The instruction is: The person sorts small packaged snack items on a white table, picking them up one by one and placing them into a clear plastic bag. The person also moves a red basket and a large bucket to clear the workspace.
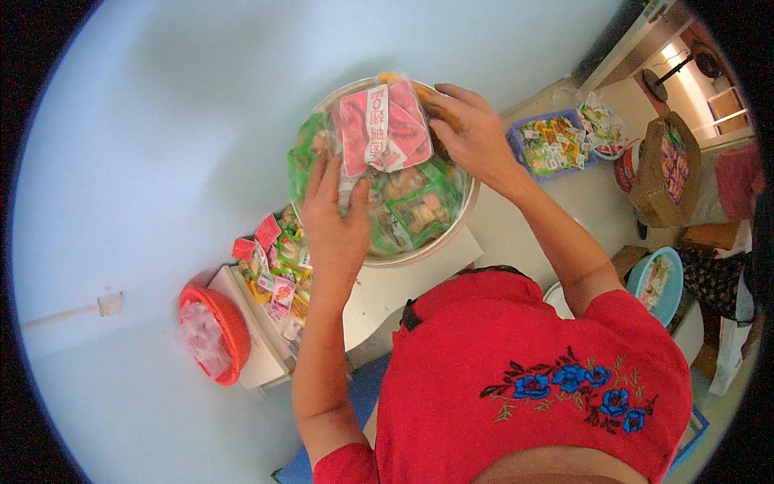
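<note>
A round metal basin [417, 260] before me is heaped with sealed food packets. Most are green-edged packets [423, 209] with pale contents showing through clear film. On top, towards the far side, lies a pink packet [387, 127] bearing writing. My left hand [335, 212] rests on the packets at the basin's left side, fingers spread and slightly blurred. At the far right rim, my right hand [468, 136] touches a yellow-brown packet [438, 104]; whether its fingers grip it is unclear.
The basin stands on a white table [387, 296]. Loose mixed packets [281, 266] lie at its left, beside a red plastic bowl [242, 327] of clear bags. To the right are a purple basket [520, 154] of packets, a cardboard box [656, 175] and a light-blue basin [671, 284].
</note>
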{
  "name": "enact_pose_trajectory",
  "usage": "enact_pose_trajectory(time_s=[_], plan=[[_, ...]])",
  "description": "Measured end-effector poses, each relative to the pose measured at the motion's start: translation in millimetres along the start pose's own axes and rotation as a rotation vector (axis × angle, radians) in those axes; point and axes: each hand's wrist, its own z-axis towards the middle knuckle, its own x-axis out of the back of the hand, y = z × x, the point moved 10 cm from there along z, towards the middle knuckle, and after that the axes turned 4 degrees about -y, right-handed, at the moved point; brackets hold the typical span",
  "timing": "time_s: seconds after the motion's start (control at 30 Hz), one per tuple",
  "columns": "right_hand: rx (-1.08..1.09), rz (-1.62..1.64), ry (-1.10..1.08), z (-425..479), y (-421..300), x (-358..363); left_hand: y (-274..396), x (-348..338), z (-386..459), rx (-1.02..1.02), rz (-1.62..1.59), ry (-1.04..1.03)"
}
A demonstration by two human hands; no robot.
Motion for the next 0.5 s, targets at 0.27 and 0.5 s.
enact_pose_trajectory(time_s=[0.27,0.5], plan=[[-0.001,-0.059,-0.151,-6,21,-30,2,-82,33,-0.217,0.335,-0.117],[-0.092,-0.013,-0.173,-7,17,-29,0,-96,32,-0.190,0.446,-0.112]])
